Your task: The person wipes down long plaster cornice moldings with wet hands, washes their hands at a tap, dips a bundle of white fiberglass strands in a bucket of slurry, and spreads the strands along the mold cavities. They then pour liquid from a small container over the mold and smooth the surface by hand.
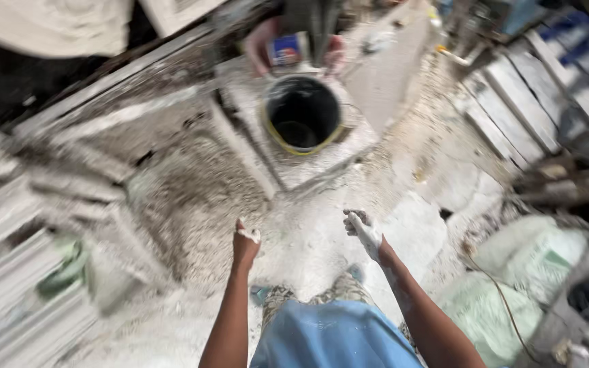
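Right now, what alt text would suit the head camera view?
Seen from above, a person's left hand and right hand, both dusted white and empty, reach forward over a powder-covered floor. Ahead stands a black bucket, with another person's hands behind it.

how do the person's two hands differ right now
The right hand is thickly coated in white plaster, its fingers curled; the left hand shows only a white patch near the fingertips. The right hand reaches slightly farther forward. Both are empty, hovering over the white-dusted floor.

Pale green sacks [526,272] right; white planks [512,109] stacked upper right.
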Demonstrator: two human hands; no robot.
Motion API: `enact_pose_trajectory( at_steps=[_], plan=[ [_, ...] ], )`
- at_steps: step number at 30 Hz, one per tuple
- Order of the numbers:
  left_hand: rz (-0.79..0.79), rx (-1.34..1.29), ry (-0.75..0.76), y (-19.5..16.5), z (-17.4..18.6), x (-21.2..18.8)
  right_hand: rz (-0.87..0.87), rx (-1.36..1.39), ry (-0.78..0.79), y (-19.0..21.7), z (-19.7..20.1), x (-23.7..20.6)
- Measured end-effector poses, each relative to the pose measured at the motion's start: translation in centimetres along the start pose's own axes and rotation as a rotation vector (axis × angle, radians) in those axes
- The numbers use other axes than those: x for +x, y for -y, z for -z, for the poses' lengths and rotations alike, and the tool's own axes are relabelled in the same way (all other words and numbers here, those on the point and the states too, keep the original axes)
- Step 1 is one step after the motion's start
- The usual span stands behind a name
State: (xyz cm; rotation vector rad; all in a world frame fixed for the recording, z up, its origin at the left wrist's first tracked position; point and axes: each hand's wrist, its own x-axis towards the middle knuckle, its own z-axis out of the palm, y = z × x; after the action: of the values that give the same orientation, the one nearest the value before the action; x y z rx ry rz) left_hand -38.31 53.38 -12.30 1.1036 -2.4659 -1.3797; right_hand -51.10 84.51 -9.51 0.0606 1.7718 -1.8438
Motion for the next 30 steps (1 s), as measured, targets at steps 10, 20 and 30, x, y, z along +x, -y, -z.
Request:
enact_pose_trajectory(
  at_steps=[10,20,30],
  plan=[
    [-0.160,-0.003,0.493,-15.2,-34.2,-11.8,-0.022,0.272,-0.298,-5.7,34.5,-11.1],
    [-0.110,-0.368,0.893,-34.3,-51.9,-13.0,0.047,0.410,-0.417,1.7,58.5,-9.5],
    [0.083,-0.411,0.847,-52.5,-73.9,0.3,0.020,0.340,-0.386,15.7,79.9,13.2]
  ],
)
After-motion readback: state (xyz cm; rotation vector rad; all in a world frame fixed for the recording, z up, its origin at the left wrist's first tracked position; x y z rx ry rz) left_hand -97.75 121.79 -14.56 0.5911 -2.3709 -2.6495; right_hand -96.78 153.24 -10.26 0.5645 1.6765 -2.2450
